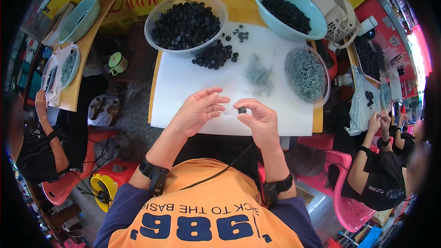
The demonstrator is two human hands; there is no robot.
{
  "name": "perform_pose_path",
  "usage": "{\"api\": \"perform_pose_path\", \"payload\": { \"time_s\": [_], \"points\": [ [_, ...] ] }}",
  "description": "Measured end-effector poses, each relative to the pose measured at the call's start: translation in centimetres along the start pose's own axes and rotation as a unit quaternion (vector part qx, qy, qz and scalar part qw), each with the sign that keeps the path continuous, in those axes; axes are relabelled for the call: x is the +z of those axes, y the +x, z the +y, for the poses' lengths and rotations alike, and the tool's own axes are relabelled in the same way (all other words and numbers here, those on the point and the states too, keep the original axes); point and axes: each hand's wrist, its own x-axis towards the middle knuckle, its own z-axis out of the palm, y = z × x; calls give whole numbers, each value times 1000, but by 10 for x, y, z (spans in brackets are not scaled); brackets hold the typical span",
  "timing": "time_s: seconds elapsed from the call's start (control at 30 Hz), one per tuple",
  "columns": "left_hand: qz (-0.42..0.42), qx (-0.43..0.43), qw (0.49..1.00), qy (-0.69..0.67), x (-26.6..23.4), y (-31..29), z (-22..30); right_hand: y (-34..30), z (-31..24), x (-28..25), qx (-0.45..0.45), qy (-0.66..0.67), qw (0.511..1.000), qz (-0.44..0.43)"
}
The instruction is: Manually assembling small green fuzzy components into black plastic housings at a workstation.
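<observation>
- Nearest the camera is my orange shirt (193, 188), just below the near edge of the white sheet (183, 85).
- Above that edge of the sheet, my right hand (262, 120) pinches a small black part (242, 109) between thumb and forefinger.
- Also over the sheet's near side, my left hand (196, 111) is loosely curled and not closed; I see nothing clearly in it.
- Farther up the sheet lie a heap of screw-like pieces (258, 74) and loose black pieces (214, 57).
- The part could slip, I judge, since only fingertips hold it; a careless wrist could sweep the unfenced heap across the sheet.
- My thumb and finger partly hide the part; whether anything thin and clear spans my hands above the sheet, I cannot tell.
</observation>
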Motion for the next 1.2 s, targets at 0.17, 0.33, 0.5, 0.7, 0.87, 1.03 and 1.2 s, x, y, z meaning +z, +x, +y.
{"api": "perform_pose_path", "payload": {
  "time_s": [0.17,0.33,0.5,0.7,0.87,1.03,1.2],
  "points": [
    [29,88,995,19,-5,2,9,-1,2,-7,62,201,976,49],
    [10,203,967,156,20,-8,11,6,-8,3,142,425,894,-14],
    [-6,232,956,177,28,-12,20,8,-16,8,134,462,874,-61],
    [29,230,957,174,11,-10,17,9,-14,8,111,454,881,-70],
    [68,226,956,174,-7,-4,15,9,-19,12,149,498,853,-50],
    [147,252,942,166,-34,7,17,9,-13,6,145,514,844,-46],
    [223,318,902,187,-59,16,20,17,2,-4,139,460,877,2]
  ]
}}
